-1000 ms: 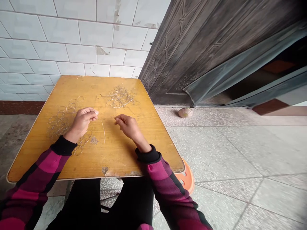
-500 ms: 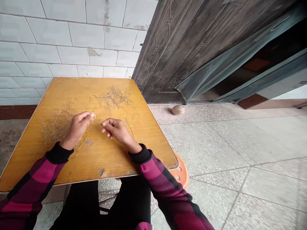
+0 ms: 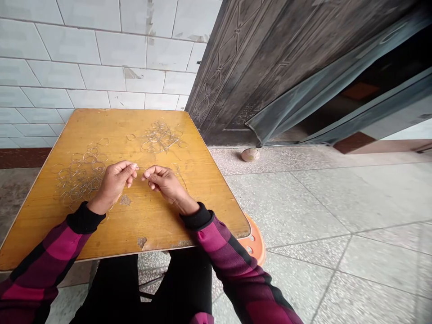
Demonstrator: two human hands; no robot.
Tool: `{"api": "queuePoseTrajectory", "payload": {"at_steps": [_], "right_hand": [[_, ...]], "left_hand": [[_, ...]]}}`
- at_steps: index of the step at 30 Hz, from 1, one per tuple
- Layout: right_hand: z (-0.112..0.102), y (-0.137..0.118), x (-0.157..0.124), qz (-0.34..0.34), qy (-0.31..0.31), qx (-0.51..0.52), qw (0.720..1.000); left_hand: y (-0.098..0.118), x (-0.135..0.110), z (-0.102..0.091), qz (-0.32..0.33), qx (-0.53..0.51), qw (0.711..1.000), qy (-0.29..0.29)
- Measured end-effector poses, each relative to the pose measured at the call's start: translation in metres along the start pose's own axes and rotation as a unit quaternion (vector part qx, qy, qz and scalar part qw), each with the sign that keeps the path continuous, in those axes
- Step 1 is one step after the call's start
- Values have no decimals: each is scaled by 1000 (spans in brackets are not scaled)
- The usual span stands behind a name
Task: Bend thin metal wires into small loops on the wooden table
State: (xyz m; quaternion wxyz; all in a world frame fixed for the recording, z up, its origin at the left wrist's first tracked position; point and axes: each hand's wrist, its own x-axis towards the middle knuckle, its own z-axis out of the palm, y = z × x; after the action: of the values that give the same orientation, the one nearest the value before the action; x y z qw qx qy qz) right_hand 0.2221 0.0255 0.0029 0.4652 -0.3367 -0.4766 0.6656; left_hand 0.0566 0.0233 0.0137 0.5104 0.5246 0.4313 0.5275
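Observation:
Above the middle of the wooden table (image 3: 202, 202), my left hand (image 3: 116, 181) and my right hand (image 3: 165, 183) face each other, fingertips pinched and a small gap apart. A thin wire (image 3: 150, 191) shows at the right fingertips and hangs below them; a faint stretch of it seems to cross to my left fingertips. Most of its shape is hidden by the fingers. Beside my left hand lies a spread of looped wires (image 3: 81, 175). Farther back is a tangled pile of wires (image 3: 162, 136). One loose looped wire (image 3: 180, 174) lies just right of my right hand.
A white tiled wall (image 3: 111, 54) stands behind the table, with a dark carved door (image 3: 232, 76) to its right. An orange stool (image 3: 258, 243) sits partly under the right edge. A roundish stone-like object (image 3: 250, 155) lies on the floor by the doorway.
My left hand has moved slightly right and down, bringing its fingertips closer to the right ones. The wire end now hangs under my right hand, which has barely shifted.

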Motion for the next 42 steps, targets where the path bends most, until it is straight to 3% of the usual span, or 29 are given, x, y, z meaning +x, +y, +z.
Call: {"api": "queuePoseTrajectory", "payload": {"at_steps": [8, 16, 24, 34, 42], "right_hand": [[-2, 0, -1, 24, -23, 56, 998], [-10, 8, 2, 76, -79, 162, 981], [-12, 7, 4, 46, -92, 155, 983], [-11, 5, 1, 71, -117, 203, 970], [-17, 8, 2, 85, -185, 191, 960]], "left_hand": [[6, -1, 4, -83, -126, 988, -10], [6, -2, 5, -80, -157, 984, -5], [9, -7, 5, -85, -179, 980, -24], [11, -6, 4, -97, -198, 974, -59], [10, -8, 6, -78, -179, 977, -79]]}}
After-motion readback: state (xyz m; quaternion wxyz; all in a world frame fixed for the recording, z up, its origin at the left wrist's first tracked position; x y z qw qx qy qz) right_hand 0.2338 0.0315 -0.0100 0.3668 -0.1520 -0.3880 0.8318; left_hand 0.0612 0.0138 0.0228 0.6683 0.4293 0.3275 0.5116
